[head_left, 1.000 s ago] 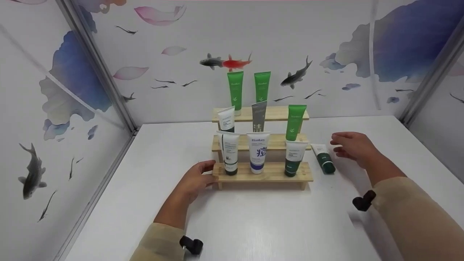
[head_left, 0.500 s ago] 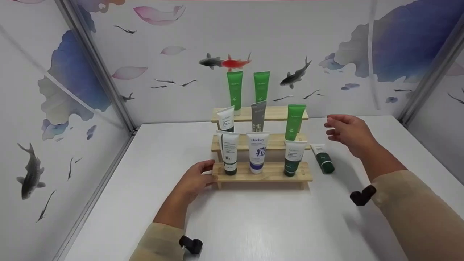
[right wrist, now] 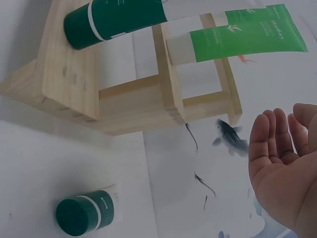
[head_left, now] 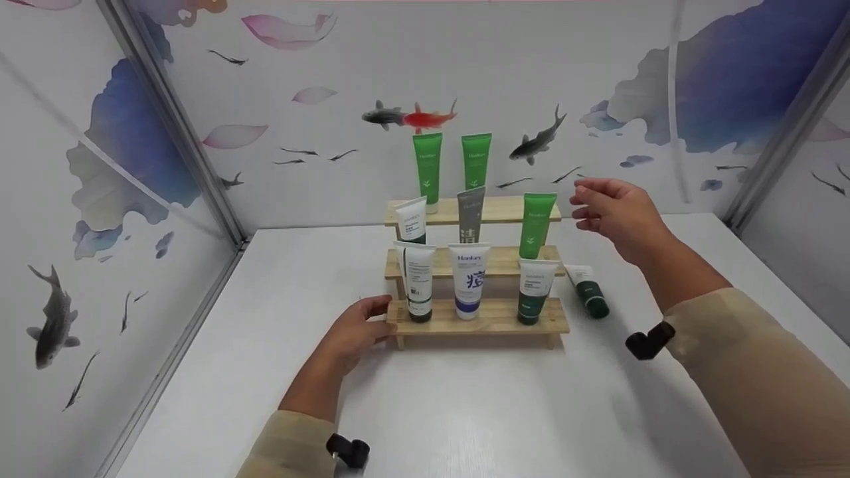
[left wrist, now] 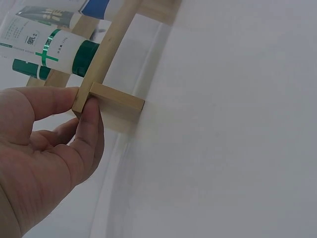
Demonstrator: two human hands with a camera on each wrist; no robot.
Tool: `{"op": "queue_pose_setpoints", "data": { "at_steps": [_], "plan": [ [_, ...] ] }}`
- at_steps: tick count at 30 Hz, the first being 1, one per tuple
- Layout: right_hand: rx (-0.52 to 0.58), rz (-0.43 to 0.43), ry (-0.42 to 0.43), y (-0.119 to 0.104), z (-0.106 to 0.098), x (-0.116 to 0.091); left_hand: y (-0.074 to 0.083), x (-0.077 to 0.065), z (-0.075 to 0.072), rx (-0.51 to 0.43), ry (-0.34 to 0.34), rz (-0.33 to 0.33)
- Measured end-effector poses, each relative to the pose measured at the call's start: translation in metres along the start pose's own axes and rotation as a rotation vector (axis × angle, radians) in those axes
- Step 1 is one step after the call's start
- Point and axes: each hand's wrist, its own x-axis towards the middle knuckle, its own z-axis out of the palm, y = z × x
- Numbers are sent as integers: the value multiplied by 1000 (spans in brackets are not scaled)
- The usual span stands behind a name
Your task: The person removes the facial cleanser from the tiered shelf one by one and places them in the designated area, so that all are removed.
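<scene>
My left hand (head_left: 355, 332) pinches the left end of the lowest step of a three-step wooden rack (head_left: 495, 323); the left wrist view has the thumb on top of the board (left wrist: 116, 44) and fingers beneath. My right hand (head_left: 621, 216), fingers loosely bent and holding nothing, is in the air right of the top step. Two green tubes (head_left: 428, 169) stand on that step. On the middle one are a white-and-green tube (head_left: 412, 218), a grey tube (head_left: 470, 216) and a green tube (head_left: 536, 226). Three mostly white tubes (head_left: 469, 282) stand in front.
A white-and-dark-green tube (head_left: 590, 293) lies on the white table (head_left: 451, 411) just right of the rack. Printed panels with fish and petals (head_left: 319, 53) enclose the table at the back and both sides.
My right hand has risen and moved away from beside the lying tube, back and leftward toward the rack's top step. The left hand keeps its grip on the rack; the tubes stay put.
</scene>
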Motion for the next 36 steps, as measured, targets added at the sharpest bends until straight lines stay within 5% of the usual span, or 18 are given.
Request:
{"op": "queue_pose_setpoints", "data": {
  "at_steps": [16, 36],
  "plan": [
    [57, -117, -23, -42, 23, 5, 2, 1, 1, -17, -9, 7],
    [151, -121, -81, -79, 44, 21, 1, -1, 0, 8, 6, 0]
  ]
}}
